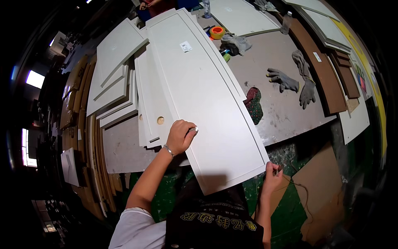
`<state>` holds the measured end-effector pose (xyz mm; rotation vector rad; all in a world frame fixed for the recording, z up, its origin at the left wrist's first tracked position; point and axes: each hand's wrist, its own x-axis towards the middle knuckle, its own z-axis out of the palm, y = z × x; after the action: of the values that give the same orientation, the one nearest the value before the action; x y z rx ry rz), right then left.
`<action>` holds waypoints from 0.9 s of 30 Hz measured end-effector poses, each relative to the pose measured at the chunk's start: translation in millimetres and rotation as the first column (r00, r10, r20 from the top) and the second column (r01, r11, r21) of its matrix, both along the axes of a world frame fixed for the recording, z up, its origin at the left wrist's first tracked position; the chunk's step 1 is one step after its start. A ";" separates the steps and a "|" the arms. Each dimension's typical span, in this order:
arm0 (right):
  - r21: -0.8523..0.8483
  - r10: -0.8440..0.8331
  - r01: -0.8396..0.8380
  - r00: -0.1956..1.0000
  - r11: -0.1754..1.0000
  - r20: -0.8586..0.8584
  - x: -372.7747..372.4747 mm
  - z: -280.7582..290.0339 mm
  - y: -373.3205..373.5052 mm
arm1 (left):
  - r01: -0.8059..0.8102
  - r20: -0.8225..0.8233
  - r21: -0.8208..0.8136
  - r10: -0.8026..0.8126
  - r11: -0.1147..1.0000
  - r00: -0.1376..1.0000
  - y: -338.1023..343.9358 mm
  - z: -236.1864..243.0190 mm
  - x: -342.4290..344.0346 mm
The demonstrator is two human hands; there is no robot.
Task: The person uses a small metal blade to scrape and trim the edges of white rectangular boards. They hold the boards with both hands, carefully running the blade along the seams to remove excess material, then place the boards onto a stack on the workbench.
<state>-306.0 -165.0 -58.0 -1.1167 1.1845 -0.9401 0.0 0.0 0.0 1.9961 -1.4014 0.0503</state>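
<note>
A long white panel (215, 108) with a raised border lies across the table, its near end jutting toward my body. My left hand (181, 137), a bracelet at its wrist, rests at the panel's left edge. Its thumb and forefinger pinch a small whitish piece too small to name. At the near right corner of the panel is my right hand (272, 178), thumb against the edge and fingers curled around something small and dark that I cannot make out. A small printed label (185, 46) sticks to the panel's far part.
The grey table (286, 50) bears grey gloves (284, 80), orange-yellow tape (217, 32), a patterned cloth (253, 106) and a plastic bottle (286, 23). Stacked white boards (114, 79) stand left, brown boards (319, 66) right. Another person's hands (147, 4) show at the far edge.
</note>
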 end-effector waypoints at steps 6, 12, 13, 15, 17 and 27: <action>0.039 -0.028 0.035 0.984 0.999 -0.176 4.2 28.2 -11.2 | -0.030 -0.034 -0.051 0.029 0.998 0.999 -7.2 -12.4 11.5; 0.161 -0.273 0.259 0.960 0.952 0.065 -12.0 28.2 32.6 | 0.118 -0.535 -0.129 -0.169 0.985 0.827 9.1 11.7 2.0; 0.171 -0.276 0.272 0.961 0.947 0.001 -20.5 34.6 50.9 | 0.237 -0.537 -0.091 -0.248 0.967 0.806 20.3 20.3 -9.2; 0.168 -0.247 0.254 0.967 0.952 -0.061 -28.9 60.8 88.5 | 0.379 -0.798 -0.043 -0.260 0.924 0.544 43.9 30.8 -46.4; 0.226 -0.144 0.160 0.986 0.961 -0.086 -24.7 79.2 135.7 | 0.576 -0.786 -0.071 -0.402 0.814 0.470 67.6 37.5 -57.1; 0.147 0.207 -0.170 0.934 0.974 -0.292 3.1 128.5 245.1 | 0.730 -0.998 0.055 0.064 0.681 0.015 100.9 24.5 -75.0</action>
<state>-302.9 80.1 70.5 -1.2850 1.3360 -0.5528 -75.0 100.9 24.5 1.2280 -0.8507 -1.9266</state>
